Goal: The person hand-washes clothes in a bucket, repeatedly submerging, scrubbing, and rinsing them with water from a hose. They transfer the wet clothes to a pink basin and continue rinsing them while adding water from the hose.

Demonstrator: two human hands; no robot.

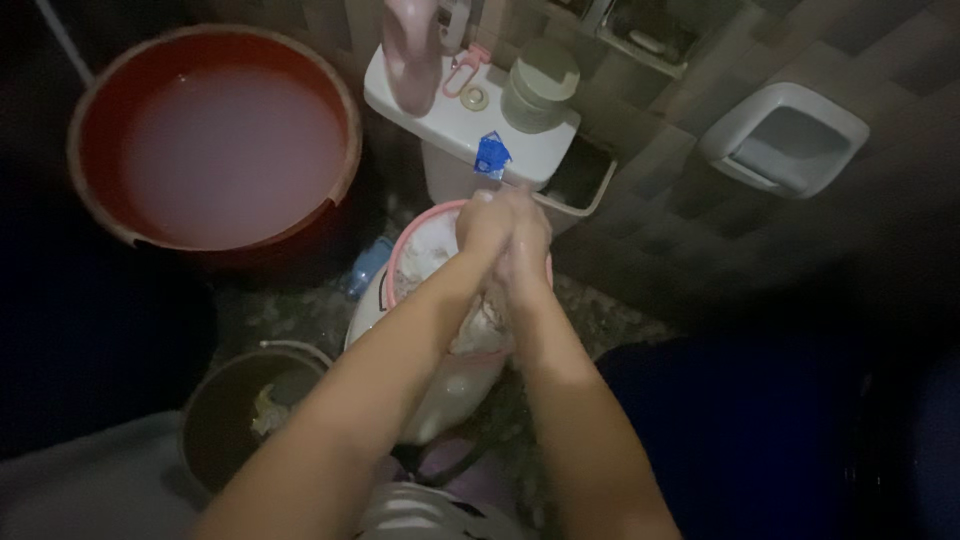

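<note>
Though dim, hands (503, 235) hide cloth in basin (405, 250).

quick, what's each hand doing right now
Left hand: closed, pressed against the right hand over the pink-rimmed bucket; holding anything cannot be told.
Right hand: closed against the left; contents cannot be told.

Pink-rimmed basin (402, 262), soapy wet cloth (482, 325) inside

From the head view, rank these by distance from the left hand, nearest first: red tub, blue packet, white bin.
1. Blue packet, just above the left hand on the tank edge.
2. Red tub, upper left.
3. White bin, upper right.
</note>
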